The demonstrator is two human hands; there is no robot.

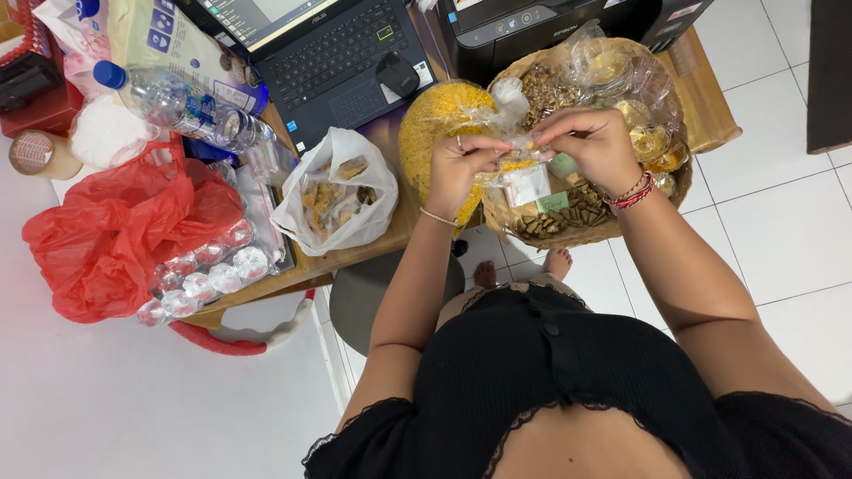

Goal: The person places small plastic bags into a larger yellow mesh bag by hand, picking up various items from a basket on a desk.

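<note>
Both hands — left hand [459, 168], right hand [593, 146] — pinched a small clear packet [524, 173] between them, held over the woven basket [568, 232] of packed snacks — apparently to keep it within reach.

Centre frame, left hand [459, 170] and right hand [593, 145] pinch a clear packet [524, 177] above a basket [568, 232]; laptop [333, 53] upper left.
</note>
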